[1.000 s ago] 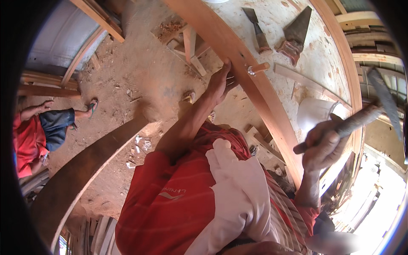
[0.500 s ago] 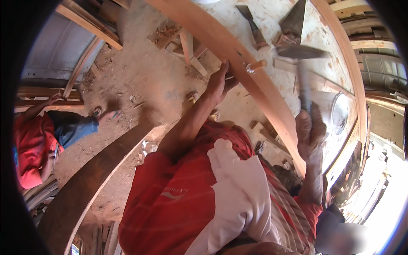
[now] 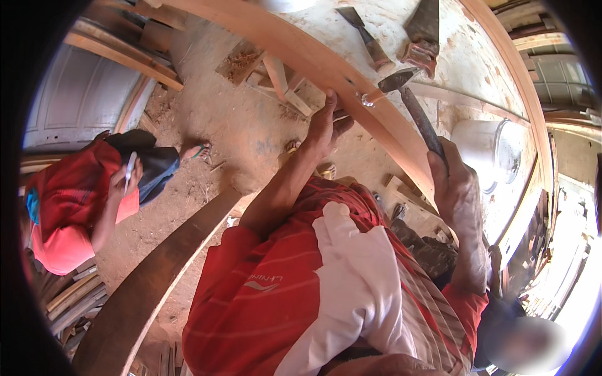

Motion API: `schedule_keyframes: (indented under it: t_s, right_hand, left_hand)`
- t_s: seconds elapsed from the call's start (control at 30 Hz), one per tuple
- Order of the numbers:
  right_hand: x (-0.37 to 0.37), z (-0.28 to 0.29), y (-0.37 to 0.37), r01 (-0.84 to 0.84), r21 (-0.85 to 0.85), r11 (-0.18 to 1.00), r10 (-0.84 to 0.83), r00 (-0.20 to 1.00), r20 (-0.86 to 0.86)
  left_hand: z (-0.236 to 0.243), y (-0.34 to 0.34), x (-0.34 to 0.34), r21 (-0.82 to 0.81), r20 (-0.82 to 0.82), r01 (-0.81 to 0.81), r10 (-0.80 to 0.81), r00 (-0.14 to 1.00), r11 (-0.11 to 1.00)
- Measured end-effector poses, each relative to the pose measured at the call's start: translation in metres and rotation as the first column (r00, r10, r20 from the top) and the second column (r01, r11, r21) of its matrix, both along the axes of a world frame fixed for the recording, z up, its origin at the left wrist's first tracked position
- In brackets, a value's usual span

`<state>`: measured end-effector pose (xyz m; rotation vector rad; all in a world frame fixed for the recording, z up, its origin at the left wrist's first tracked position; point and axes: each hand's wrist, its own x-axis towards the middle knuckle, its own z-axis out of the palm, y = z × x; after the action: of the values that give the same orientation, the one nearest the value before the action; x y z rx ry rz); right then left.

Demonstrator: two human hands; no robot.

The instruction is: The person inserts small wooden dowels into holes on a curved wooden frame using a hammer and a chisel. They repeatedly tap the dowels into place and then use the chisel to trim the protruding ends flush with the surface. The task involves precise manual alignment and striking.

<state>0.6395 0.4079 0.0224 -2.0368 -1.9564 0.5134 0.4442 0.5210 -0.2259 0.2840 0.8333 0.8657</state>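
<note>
My right hand [image 3: 453, 182] is closed round the handle of a hammer [image 3: 421, 116]. Its dark head meets the end of a short wooden peg [image 3: 374, 97], or sits just by it. The peg stands out from a long wooden beam [image 3: 301, 53] that runs across in front of me; whitish stuff rings its base. Left of the peg, my left hand [image 3: 326, 122] grips the beam's near edge, thumb on top. The fingers underneath are partly hidden.
Beyond the beam, a worn white surface [image 3: 464, 56] holds two wooden-handled flat blades [image 3: 423, 28] and a white bucket [image 3: 476, 150]. A curved board [image 3: 157, 276] lies at my left. Further left is a person in red [image 3: 81, 200] holding a thin white object.
The hammer head has come down and left, from a blur above the surface to the peg's end. My left hand stays on the beam. The person in red has turned and shifted nearer.
</note>
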Motion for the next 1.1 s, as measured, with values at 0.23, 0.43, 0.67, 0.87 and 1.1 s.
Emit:
schedule_keyframes:
  t_s: [0.23, 0.43, 0.67, 0.87, 1.1]
  right_hand:
    - [-0.008, -0.007, 0.000, 0.033, -0.015, 0.999, -0.033, 0.999, -0.011]
    - [0.005, -0.032, 0.005, 0.320, 0.002, 0.947, -0.312, 0.923, -0.226]
    - [0.016, -0.077, -0.004, 0.353, -0.012, 0.936, -0.345, 0.905, -0.251]
    - [0.001, -0.070, -0.007, 0.325, 0.001, 0.946, -0.314, 0.915, -0.255]
    - [-0.014, -0.008, -0.013, 0.179, 0.234, 0.956, -0.057, 0.893, -0.447]
  left_hand:
    - [-0.006, -0.001, -0.005, 0.051, 0.009, 0.019, -0.020, 1.000, 0.999]
    - [-0.008, 0.000, -0.021, 0.004, 0.030, 0.033, -0.033, 0.999, 0.999]
    - [-0.014, 0.004, -0.050, 0.044, -0.053, 0.028, -0.026, 0.998, 0.999]
    - [0.006, 0.025, -0.060, 0.094, -0.246, -0.045, 0.067, 0.967, 0.995]
    - [0.026, 0.041, -0.053, 0.180, -0.237, -0.015, 0.058, 0.970, 0.983]
